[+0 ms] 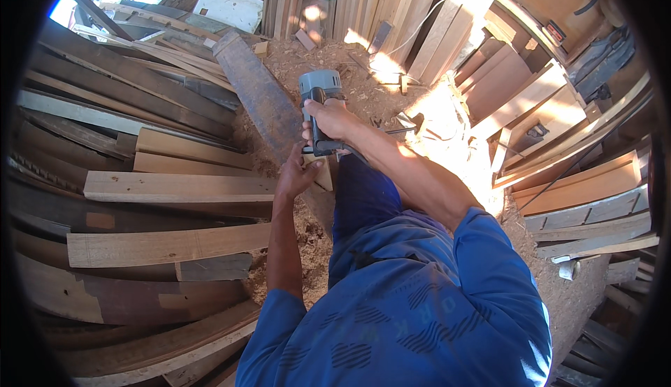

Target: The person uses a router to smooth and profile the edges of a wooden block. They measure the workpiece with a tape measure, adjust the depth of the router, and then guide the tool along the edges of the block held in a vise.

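Observation:
My right hand (330, 119) is wrapped round the dark handle of a handheld power tool (319, 79) with a grey, vented motor housing. The tool's lower edge lies over a pale piece of wood (323, 175), and its exact type is hard to tell from above. Close below the tool, my left hand (300, 174) grips the near end of that wood, its thumb along the edge. The tool hides most of the wood. A long, worn plank (258, 83) runs away under the work, toward the far left.
Stacked boards (175, 186) fill the left side. Upright planks (363, 3) lean at the back, beside a white plastic container (227, 6). Wooden frames and panels (524, 97) crowd the right. Shavings (307, 240) and offcuts cover the sunlit ground.

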Motion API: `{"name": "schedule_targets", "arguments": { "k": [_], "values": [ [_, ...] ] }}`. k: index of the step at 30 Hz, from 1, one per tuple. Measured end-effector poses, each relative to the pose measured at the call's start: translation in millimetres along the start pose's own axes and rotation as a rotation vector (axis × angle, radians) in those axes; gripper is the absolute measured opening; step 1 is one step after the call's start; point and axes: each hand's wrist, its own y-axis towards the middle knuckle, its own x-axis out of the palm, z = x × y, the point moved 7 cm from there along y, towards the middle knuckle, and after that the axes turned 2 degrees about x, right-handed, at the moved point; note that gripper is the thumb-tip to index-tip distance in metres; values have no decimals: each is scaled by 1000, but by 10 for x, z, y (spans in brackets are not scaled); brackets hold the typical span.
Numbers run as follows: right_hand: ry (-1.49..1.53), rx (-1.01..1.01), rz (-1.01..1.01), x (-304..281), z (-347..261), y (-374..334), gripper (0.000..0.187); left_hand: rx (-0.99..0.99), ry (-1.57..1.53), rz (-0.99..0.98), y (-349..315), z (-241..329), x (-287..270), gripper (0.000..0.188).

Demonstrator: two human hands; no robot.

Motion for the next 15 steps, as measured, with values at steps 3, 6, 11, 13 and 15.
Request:
{"name": "schedule_targets", "arguments": {
  "k": [3, 6, 11, 13, 15],
  "values": [
    [6, -1, 5, -31, -4, 5, 42, -12, -8, -11, 5, 43, 20, 63],
    [10, 20, -17, 11, -17, -27, 36, -11, -2, 0, -9, -22, -22, 63],
    [-22, 34, -17, 17, -12, -37, 30, -28, -10, -17, -11, 6, -8, 63],
    [-23, 36, -10, 19, -9, -44, 30, -29, -13, -18, -21, 31, -8, 63],
    [-16, 35, -11, 29, 3, -38, 30, -29, -16, -18, -31, 50, -10, 63]
  ]
}}
